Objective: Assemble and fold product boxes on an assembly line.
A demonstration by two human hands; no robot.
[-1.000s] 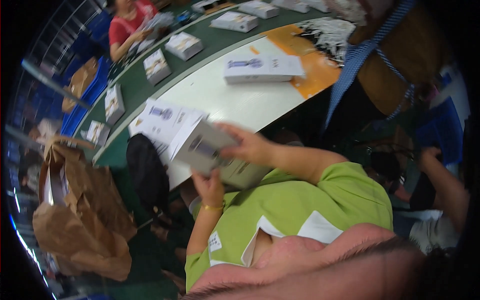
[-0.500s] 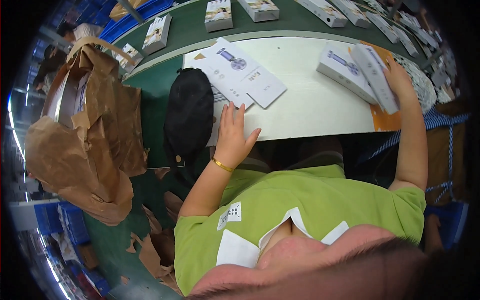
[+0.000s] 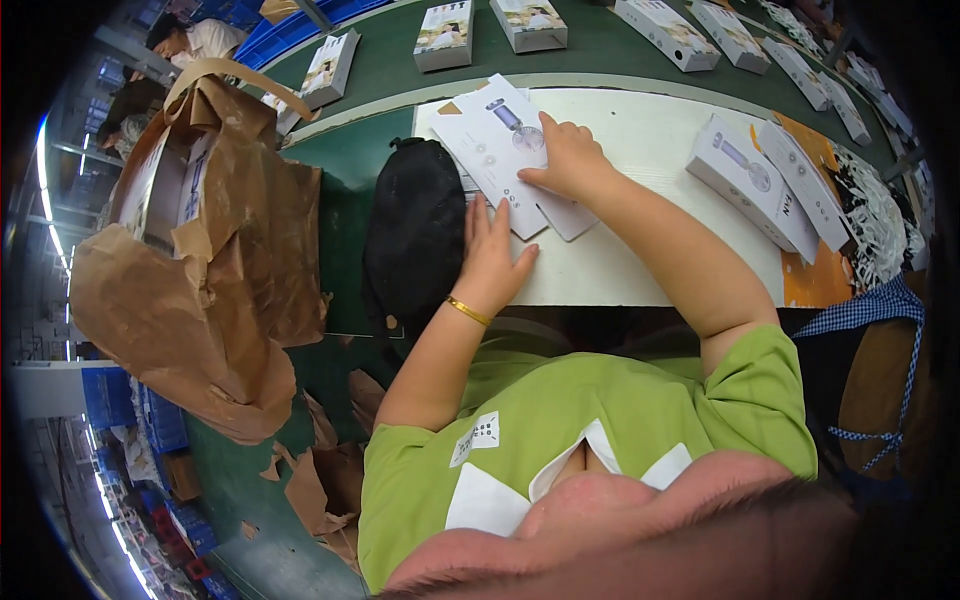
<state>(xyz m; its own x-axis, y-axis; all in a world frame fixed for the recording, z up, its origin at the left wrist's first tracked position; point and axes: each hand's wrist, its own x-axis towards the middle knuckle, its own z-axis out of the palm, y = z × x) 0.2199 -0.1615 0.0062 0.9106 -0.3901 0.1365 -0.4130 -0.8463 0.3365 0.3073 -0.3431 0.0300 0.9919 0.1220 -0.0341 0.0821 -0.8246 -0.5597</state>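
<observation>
Flattened white cartons (image 3: 490, 160) printed with a purple-and-white fan lie overlapping on the white tabletop (image 3: 650, 260). My right hand (image 3: 575, 160) reaches across onto their right side, thumb and fingers apart. At their lower edge, my left hand (image 3: 492, 260) rests with spread fingers, its fingertips touching the cardboard. Beside that hand, on the left, lies a black pouch (image 3: 415, 230). Two made-up white fan boxes, one (image 3: 745, 185) nearer and another (image 3: 803, 180) leaning beside it, sit at the right on an orange patch (image 3: 810, 285) of the table.
Several boxes with a photo print, such as one box (image 3: 443, 38), stand on the green conveyor belt (image 3: 590, 65) beyond the table. A torn brown paper bag (image 3: 240, 270) holding white items stands at the left. White strips (image 3: 875, 210) pile up at the far right.
My right hand has left the boxes at the right and moved left onto the flat cartons. The leaning box has tipped farther right. My left hand stays by the cartons' lower edge.
</observation>
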